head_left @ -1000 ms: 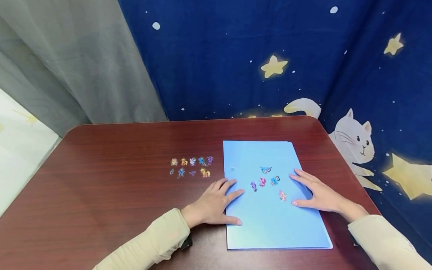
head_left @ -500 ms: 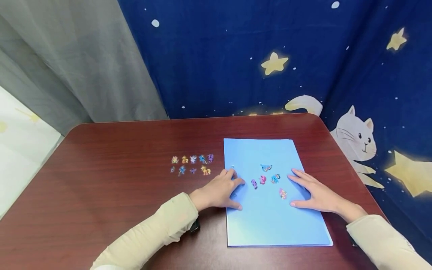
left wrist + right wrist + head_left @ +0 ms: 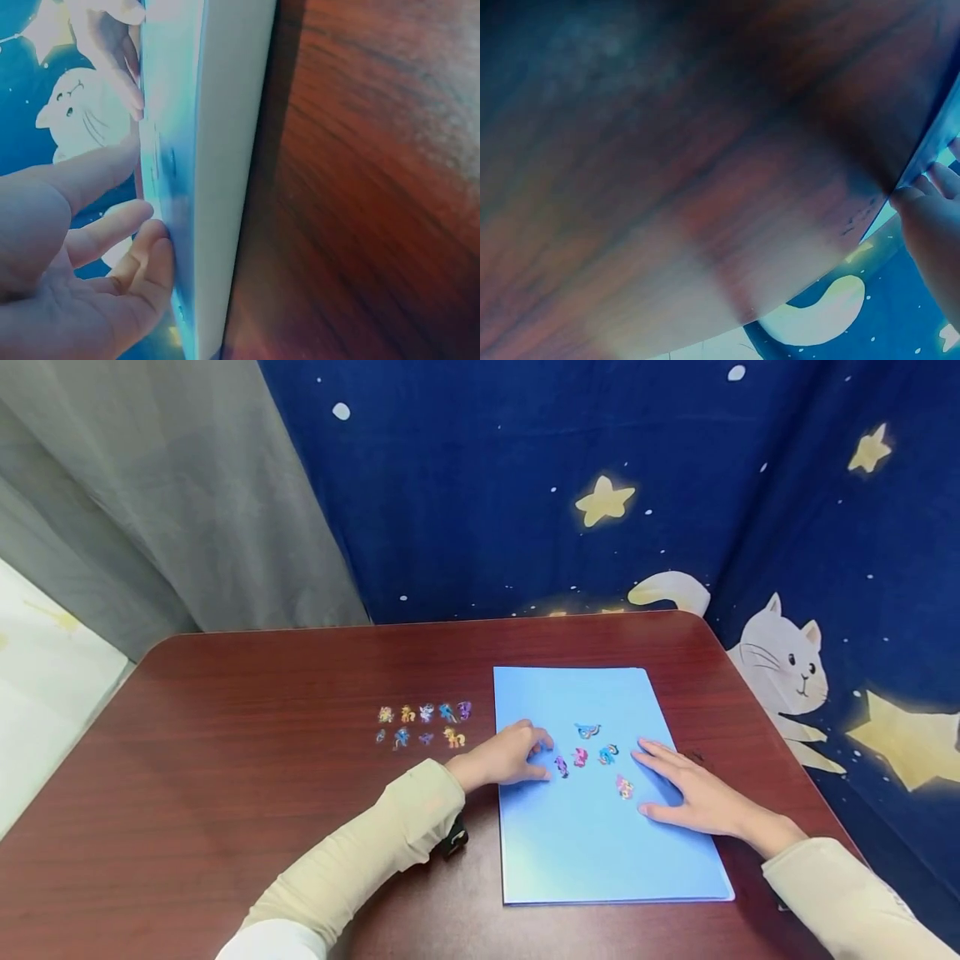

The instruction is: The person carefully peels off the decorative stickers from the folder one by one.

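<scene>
A thick blue folder or book (image 3: 607,852) lies on the table, its pale side edge (image 3: 232,150) showing in the left wrist view. On its cover are several pony stickers: purple (image 3: 561,767), pink (image 3: 580,757), two blue (image 3: 607,755) ones and a pale pink and yellow (image 3: 625,787) one. My left hand (image 3: 513,753) reaches over the left edge with bent fingers, thumb tip close to the purple pony; I see nothing held. Beyond the stickers, my right hand (image 3: 697,793) rests with spread fingers on the right edge. The right wrist view catches part of that hand (image 3: 934,225).
Left of the folder, several more pony stickers, among them a yellow one (image 3: 454,737), lie in two rows on the dark red wooden table (image 3: 262,760). A blue starry curtain (image 3: 465,485) and a grey curtain (image 3: 187,510) hang behind the table.
My left hand has moved up and right across the folder's left edge, from lying flat with spread fingers to bent fingers near the purple pony. My right hand stays almost in place.
</scene>
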Demonstrator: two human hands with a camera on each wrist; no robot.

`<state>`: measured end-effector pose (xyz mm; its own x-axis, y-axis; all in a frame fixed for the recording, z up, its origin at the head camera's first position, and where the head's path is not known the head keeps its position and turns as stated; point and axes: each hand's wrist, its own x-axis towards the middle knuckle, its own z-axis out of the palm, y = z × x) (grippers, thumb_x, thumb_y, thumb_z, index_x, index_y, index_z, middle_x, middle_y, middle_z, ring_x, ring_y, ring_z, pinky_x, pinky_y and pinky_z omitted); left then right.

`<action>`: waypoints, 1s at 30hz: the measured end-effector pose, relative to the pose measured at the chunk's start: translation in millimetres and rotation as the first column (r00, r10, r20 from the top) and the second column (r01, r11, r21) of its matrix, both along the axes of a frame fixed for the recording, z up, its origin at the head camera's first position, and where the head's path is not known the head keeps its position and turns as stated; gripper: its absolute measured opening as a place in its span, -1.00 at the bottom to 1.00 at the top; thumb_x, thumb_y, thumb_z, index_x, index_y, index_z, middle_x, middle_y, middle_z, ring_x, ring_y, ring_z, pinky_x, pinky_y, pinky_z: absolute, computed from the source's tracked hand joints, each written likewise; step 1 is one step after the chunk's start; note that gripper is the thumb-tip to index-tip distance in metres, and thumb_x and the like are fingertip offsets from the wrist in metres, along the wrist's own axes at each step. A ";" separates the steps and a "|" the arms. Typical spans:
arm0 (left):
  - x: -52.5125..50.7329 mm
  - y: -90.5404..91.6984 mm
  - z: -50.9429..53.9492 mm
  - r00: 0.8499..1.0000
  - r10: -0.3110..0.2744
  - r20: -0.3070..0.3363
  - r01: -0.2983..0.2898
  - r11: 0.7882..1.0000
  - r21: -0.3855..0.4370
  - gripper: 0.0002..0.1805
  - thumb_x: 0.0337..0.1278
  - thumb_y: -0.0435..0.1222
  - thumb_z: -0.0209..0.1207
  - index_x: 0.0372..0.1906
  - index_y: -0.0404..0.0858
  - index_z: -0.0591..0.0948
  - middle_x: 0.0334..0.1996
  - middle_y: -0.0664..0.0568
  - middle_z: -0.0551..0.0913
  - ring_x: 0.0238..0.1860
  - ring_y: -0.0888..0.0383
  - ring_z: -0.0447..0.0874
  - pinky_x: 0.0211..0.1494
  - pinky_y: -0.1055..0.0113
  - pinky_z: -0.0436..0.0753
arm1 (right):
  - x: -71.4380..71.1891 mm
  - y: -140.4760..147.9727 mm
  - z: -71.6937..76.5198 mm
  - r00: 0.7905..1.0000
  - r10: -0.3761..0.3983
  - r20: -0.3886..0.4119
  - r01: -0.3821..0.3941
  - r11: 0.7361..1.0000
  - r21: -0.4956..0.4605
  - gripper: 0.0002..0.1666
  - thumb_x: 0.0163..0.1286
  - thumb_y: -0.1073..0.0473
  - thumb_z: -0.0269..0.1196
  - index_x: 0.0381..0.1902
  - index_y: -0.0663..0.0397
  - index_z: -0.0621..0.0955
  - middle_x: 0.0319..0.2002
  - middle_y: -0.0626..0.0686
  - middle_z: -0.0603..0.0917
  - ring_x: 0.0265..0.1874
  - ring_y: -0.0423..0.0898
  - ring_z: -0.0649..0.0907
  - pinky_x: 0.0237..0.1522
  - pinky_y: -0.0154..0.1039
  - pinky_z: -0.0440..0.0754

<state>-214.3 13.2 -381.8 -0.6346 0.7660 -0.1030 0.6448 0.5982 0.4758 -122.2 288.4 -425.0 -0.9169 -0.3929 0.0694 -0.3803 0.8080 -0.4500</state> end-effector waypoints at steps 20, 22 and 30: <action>-0.8 15.5 -13.2 0.999 0.031 -0.044 -0.027 0.997 0.068 -0.64 -0.14 -0.21 0.31 -0.19 -0.31 0.59 -0.37 0.01 0.50 -0.31 0.21 0.44 -0.20 0.48 0.42 | 11.5 -21.3 -4.2 0.999 -0.012 -0.050 0.017 0.996 0.091 -0.09 0.03 -0.30 0.20 0.27 0.01 0.27 0.29 0.14 0.15 0.24 0.13 0.12 0.08 0.23 0.12; 0.0 14.6 -13.8 0.999 0.030 -0.043 -0.026 0.997 0.077 -0.64 -0.13 -0.21 0.30 -0.19 -0.32 0.59 -0.36 0.00 0.50 -0.30 0.20 0.45 -0.19 0.48 0.42 | 13.0 -23.2 -4.4 0.997 -0.006 -0.074 0.013 0.996 0.091 -0.12 0.04 -0.28 0.21 0.25 0.02 0.30 0.28 0.13 0.18 0.23 0.12 0.15 0.07 0.22 0.16; 1.9 14.3 -17.7 0.998 0.019 -0.059 -0.013 0.995 0.098 -0.68 -0.10 -0.23 0.29 -0.20 -0.32 0.60 -0.35 0.01 0.50 -0.30 0.20 0.45 -0.19 0.48 0.43 | 19.6 -31.5 -8.7 0.994 0.012 -0.112 0.003 0.991 0.133 -0.18 0.08 -0.28 0.17 0.23 -0.02 0.32 0.28 0.13 0.19 0.25 0.09 0.14 0.15 0.16 0.05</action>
<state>-212.4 27.5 -399.5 -0.6495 0.7603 0.0106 0.6648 0.5610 0.4933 -102.6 256.9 -433.7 -0.9043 -0.4099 0.1191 -0.4265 0.8556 -0.2933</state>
